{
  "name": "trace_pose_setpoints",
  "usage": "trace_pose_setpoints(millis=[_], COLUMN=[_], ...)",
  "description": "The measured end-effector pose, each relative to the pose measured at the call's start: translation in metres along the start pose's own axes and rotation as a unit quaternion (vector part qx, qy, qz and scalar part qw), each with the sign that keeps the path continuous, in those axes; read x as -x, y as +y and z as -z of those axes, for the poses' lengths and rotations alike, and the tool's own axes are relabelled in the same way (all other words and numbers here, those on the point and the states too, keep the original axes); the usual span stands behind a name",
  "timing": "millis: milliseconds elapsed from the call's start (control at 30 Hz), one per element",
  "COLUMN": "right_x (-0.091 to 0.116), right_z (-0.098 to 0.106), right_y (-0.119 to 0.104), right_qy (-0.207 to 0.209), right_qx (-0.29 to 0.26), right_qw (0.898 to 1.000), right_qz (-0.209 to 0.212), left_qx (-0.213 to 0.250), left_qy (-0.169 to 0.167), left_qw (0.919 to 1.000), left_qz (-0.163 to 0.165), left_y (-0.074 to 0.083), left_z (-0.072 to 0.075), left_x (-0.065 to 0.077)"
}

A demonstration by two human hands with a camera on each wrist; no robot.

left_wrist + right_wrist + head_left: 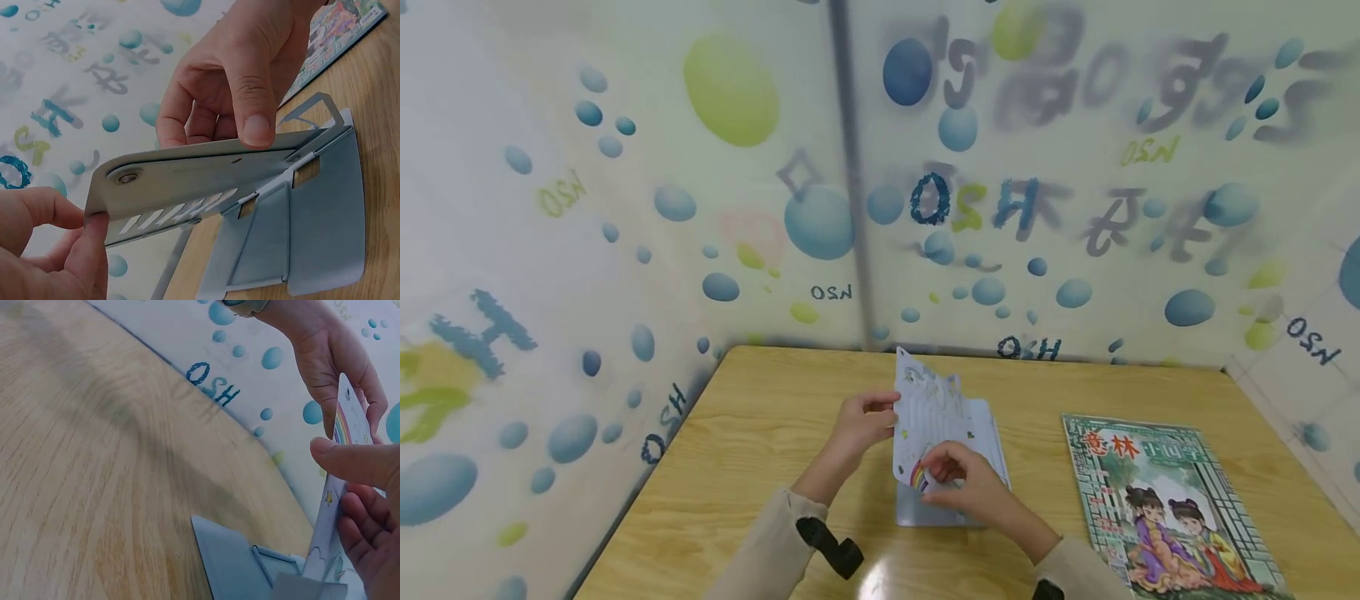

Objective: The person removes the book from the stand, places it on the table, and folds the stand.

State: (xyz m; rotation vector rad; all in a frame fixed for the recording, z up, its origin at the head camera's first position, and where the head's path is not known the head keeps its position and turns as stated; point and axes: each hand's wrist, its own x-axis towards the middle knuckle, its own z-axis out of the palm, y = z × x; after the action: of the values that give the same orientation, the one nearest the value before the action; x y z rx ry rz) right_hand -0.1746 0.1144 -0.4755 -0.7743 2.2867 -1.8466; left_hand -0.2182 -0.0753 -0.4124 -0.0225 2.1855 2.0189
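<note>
A white metal book stand stands on the table, its printed panel (928,412) raised at an angle over a plain base plate (921,510). A rainbow, stars and a row of slots mark the panel. My left hand (859,427) pinches the panel's left edge between thumb and fingers. At the panel's near side, my right hand (972,485) grips the opposite edge, thumb on one face and curled fingers on the other. In the left wrist view the panel's grey back (181,172) shows, along with the hinge and a wire support (287,244) lying against the base.
To the right lies a magazine (1172,508) with two illustrated figures on its cover. The wooden table (737,467) meets a wall (760,200) printed with blue and green bubbles at its back edge. A black wrist strap (831,546) sits on the left sleeve.
</note>
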Motion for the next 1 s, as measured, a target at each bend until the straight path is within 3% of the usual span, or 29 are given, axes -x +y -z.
trace_pose_setpoints(millis=[500, 733, 1000], right_x=[-0.016, -0.023, -0.026], right_z=[-0.026, -0.038, -0.052], right_y=[0.014, 0.018, 0.029], right_qy=[-0.045, -0.061, -0.068], right_qx=[0.004, 0.070, 0.159], right_qw=[0.997, 0.992, 0.982], right_qz=[-0.068, -0.085, -0.070], left_qx=[-0.023, -0.041, -0.091], left_qy=[0.023, 0.031, 0.034], left_qw=[0.9985, 0.9969, 0.9926], left_qz=[0.043, 0.060, 0.072], left_y=[-0.036, -0.059, -0.085], left_z=[0.031, 0.039, 0.044], left_x=[-0.001, -0.003, -0.005])
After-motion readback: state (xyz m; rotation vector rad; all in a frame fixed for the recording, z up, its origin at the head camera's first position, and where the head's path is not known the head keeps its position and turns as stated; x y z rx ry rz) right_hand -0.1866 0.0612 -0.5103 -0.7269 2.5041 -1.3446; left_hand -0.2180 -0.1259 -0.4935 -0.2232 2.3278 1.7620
